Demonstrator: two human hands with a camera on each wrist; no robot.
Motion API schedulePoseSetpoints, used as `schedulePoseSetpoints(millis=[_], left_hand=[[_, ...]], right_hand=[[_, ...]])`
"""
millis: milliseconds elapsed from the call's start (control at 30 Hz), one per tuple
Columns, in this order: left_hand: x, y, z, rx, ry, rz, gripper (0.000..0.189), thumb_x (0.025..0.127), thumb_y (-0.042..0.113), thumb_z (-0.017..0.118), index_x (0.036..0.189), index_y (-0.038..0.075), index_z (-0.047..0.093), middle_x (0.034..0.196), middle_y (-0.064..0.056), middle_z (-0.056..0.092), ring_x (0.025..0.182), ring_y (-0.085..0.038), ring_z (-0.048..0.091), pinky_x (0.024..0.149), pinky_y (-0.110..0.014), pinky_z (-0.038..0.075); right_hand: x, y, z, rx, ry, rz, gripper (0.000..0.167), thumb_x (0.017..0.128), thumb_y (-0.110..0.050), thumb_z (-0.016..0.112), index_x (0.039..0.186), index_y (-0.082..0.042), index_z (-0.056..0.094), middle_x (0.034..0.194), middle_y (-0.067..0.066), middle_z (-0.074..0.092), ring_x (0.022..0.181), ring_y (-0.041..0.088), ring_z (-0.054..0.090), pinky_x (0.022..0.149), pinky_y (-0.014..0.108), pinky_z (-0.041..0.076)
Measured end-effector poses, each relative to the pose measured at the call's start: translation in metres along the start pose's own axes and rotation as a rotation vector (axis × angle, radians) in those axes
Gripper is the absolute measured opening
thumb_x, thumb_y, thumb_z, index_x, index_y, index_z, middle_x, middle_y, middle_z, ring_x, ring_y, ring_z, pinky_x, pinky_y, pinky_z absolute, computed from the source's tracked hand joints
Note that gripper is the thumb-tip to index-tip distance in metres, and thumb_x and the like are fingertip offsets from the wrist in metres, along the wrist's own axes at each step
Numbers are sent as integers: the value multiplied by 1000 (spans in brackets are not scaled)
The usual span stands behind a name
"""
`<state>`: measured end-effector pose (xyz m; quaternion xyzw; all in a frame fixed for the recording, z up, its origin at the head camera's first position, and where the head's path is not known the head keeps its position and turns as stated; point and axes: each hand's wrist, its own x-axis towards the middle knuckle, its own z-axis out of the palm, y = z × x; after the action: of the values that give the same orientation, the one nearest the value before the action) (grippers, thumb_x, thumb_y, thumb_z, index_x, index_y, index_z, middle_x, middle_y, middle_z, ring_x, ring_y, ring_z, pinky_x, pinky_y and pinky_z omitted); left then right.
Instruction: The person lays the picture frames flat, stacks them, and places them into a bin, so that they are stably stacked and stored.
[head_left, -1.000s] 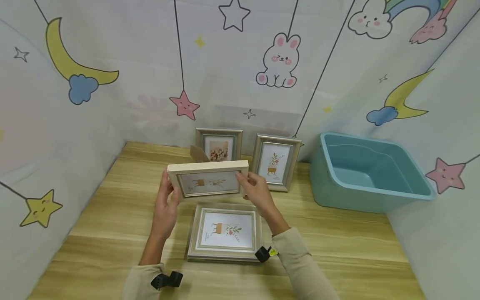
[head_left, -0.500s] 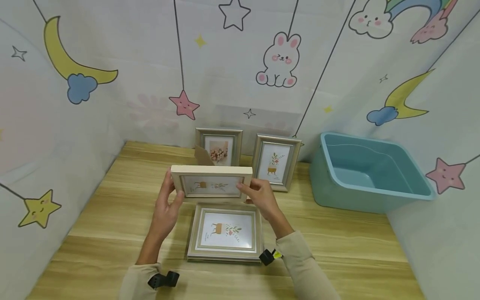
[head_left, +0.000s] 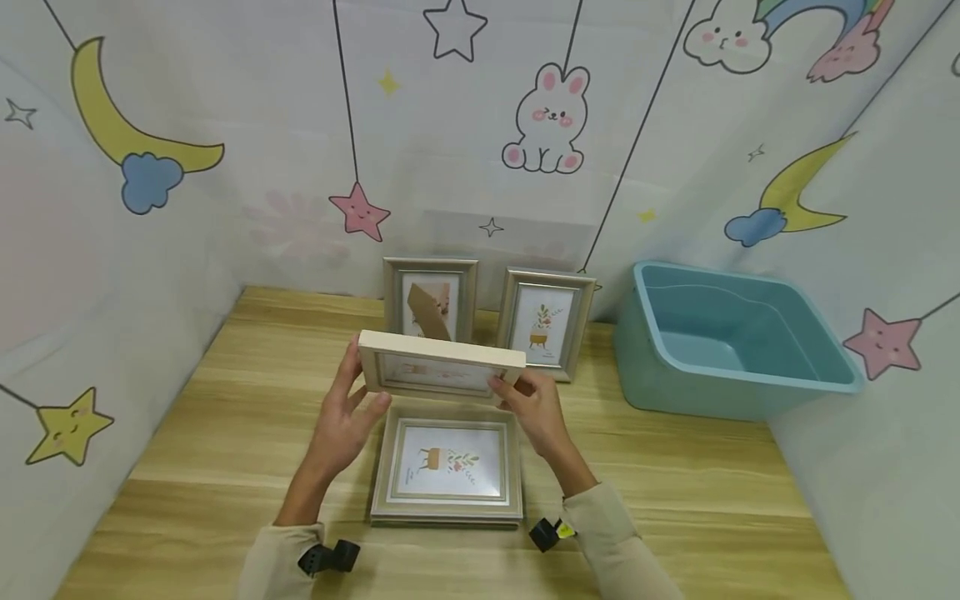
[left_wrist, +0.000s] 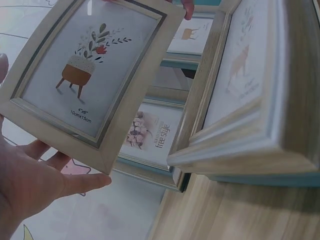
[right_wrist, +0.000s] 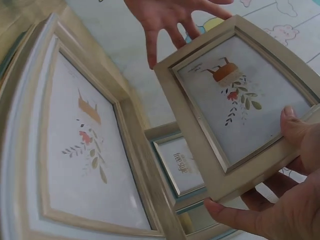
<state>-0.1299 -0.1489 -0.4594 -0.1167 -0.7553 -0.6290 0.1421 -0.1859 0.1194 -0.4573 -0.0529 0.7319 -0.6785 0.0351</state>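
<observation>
held frame [head_left: 441,346] before two others [head_left: 544,325], frame stack [head_left: 450,467] nearer, tub [head_left: 690,392] to right

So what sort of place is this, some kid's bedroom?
Hard to be sure; it looks like a tabletop corner decorated in nursery style. The wall covering shows cartoon moons, stars and a rabbit, while picture frames and a teal bin sit on a wood-grain table.
</observation>
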Motion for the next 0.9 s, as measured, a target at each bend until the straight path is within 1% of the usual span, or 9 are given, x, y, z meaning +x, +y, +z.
schedulePoseSetpoints(millis=[133,200,267,367,467,633,733,833,900], left_hand=[[4,2,1,70,-34,-12,94,89,-2,67,162,18,12,163,-24,23,148,-49,22,112,-76,19],[8,3,1,88,-65,-1,101,85,0,72,162,20,10,163,-23,25,148,-46,24,116,-70,20],[15,4,0,70,-118,13,110,82,3,78,162,24,6,164,-21,24,150,-37,25,119,-57,24],[29,9,-4,-32,-230,58,123,78,14,87,162,28,-2,166,-19,20,151,-21,25,116,-31,30],[42,12,-10,-205,-359,115,132,74,28,90,160,29,-11,168,-18,11,154,-13,20,114,-16,30],[57,13,-13,-377,-520,240,140,73,41,88,157,26,-23,170,-12,2,155,-14,18,120,-25,30],[63,14,-12,-390,-585,301,140,74,47,85,156,22,-26,170,-10,-3,156,-17,15,119,-28,32],[66,16,-11,-388,-653,329,140,74,50,83,155,20,-28,169,-11,-10,157,-22,8,120,-31,31],[68,17,-9,-377,-693,341,140,75,49,82,154,18,-29,168,-12,-14,157,-25,4,122,-31,28]], right_hand=[[-9,4,-4,17,28,-30,20,90,-2,71,103,14,68,86,-4,71,81,14,65,74,34,60],[-15,5,-5,25,39,-38,19,90,-1,70,102,14,68,85,-6,71,81,12,65,76,36,60],[-20,4,-7,42,45,-40,19,89,0,70,102,14,68,86,-9,70,82,11,66,78,38,61],[-29,3,-10,75,45,-50,20,89,2,69,105,15,67,90,-9,70,85,10,67,80,41,61],[-36,3,-12,111,37,-72,22,89,5,68,106,18,64,92,-9,71,87,11,68,82,43,61],[-44,5,-17,106,5,-168,20,88,7,68,105,17,65,95,-7,71,92,11,69,85,42,61],[-46,8,-21,103,-28,-237,12,89,5,68,101,4,71,95,-7,72,91,10,69,86,36,60],[-47,12,-25,100,-59,-319,22,90,2,69,105,-11,75,104,-8,74,96,7,70,87,28,59],[-47,16,-27,109,-65,-379,28,90,3,68,109,-16,75,112,-7,73,101,6,70,88,25,58]])
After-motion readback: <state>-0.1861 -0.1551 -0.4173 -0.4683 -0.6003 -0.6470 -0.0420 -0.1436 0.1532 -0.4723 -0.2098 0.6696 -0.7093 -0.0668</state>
